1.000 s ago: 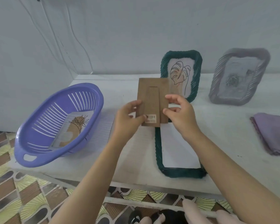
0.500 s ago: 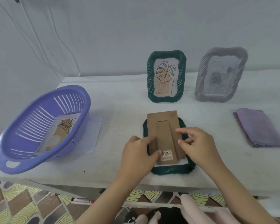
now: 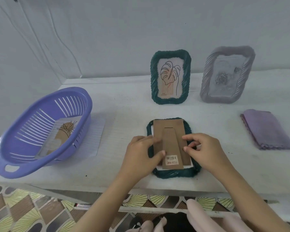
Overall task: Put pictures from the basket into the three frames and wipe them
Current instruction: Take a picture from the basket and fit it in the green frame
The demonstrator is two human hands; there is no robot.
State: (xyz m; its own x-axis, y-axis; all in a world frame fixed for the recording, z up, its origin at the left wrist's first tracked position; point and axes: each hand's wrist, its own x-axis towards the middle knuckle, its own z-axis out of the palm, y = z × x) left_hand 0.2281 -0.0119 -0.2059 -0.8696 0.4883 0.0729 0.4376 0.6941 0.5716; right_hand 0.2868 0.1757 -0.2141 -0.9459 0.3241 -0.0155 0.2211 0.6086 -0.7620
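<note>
The backing board (image 3: 170,136) lies on the face-down green frame (image 3: 174,174); the left hand (image 3: 141,153) and the right hand (image 3: 206,151) pinch its side edges.

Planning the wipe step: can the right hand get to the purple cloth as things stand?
Probably yes. The purple cloth lies flat on the table to the right of the right hand, with nothing between them. The hand would first have to let go of the backing board.
</note>
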